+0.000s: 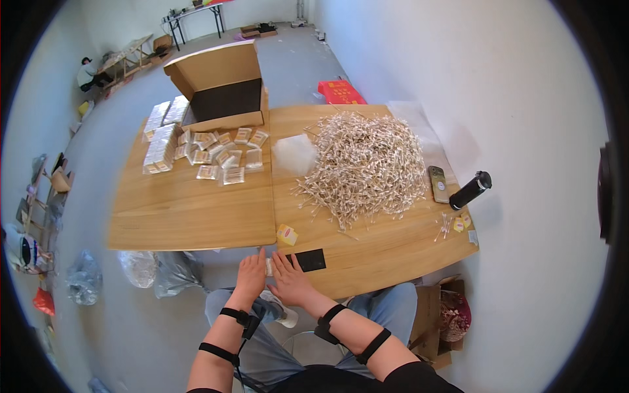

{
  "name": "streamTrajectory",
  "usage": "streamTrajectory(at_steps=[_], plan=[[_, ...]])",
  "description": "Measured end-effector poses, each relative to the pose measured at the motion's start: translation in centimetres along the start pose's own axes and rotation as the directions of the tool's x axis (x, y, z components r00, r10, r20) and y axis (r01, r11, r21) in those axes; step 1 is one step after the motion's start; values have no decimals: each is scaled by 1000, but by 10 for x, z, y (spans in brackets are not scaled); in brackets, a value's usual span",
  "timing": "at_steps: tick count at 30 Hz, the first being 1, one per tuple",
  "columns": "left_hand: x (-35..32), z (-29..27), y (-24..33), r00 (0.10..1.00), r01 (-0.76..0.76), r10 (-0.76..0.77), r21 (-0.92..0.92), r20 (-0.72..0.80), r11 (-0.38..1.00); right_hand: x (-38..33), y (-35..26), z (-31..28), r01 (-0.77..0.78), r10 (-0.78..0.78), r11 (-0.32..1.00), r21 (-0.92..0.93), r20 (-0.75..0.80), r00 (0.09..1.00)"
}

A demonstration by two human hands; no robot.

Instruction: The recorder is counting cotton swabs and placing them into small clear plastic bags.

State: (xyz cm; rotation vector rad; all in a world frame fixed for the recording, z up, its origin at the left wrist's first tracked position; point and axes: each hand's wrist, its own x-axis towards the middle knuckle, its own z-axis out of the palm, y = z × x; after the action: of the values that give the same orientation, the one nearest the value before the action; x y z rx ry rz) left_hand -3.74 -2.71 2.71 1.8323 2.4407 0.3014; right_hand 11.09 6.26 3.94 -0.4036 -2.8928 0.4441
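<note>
Most of the packing looks undone, as I judge it: a large loose heap of thin pale wooden cotton swabs [363, 164] covers the right-hand table at about one o'clock from the hands, while only a modest scatter of small clear flat filled packets [223, 156] lies on the left-hand table at eleven o'clock, beside neat stacked rows of the same packets [160, 147] and an open brown cardboard box [223, 88] with a dark inside. The left hand [249, 276] and right hand [288, 278] lie side by side at the near edge of the light wooden tabletop [190, 209], fingers stretched flat and loose, pressing down on a small clear packet [269, 266] that shows only as a sliver between them; neither hand is clenched. Just past the right fingertips lies a flat black rectangular slab [308, 260], and at twelve o'clock a small yellow paper tag [286, 234]. A crumpled clear plastic bag [295, 154] sits against the heap, matte and soft beside the bristly sticks.
</note>
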Motion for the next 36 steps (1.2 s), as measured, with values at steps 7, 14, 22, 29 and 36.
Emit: streamTrajectory(at_steps=[7, 14, 22, 29, 36], plan=[[-33, -61, 13, 997, 57, -61, -77, -49, 995, -7, -22, -38, 91, 3, 930, 356, -254, 967], [-50, -95, 85, 973, -80, 1, -335, -230, 939, -56, -41, -120, 206, 93, 811, 547, -468, 879], [-60, -100, 133, 980, -144, 63, -452, -191, 880, -103, -48, -169, 79, 199, 802, 592, -389, 900], [-63, -125, 159, 967, -169, 98, -308, -234, 936, -125, -47, -180, 3, 231, 866, 500, -406, 884], [-65, -126, 161, 953, -192, 135, -195, -272, 962, -133, -46, -167, -49, 347, 739, 672, -317, 883]])
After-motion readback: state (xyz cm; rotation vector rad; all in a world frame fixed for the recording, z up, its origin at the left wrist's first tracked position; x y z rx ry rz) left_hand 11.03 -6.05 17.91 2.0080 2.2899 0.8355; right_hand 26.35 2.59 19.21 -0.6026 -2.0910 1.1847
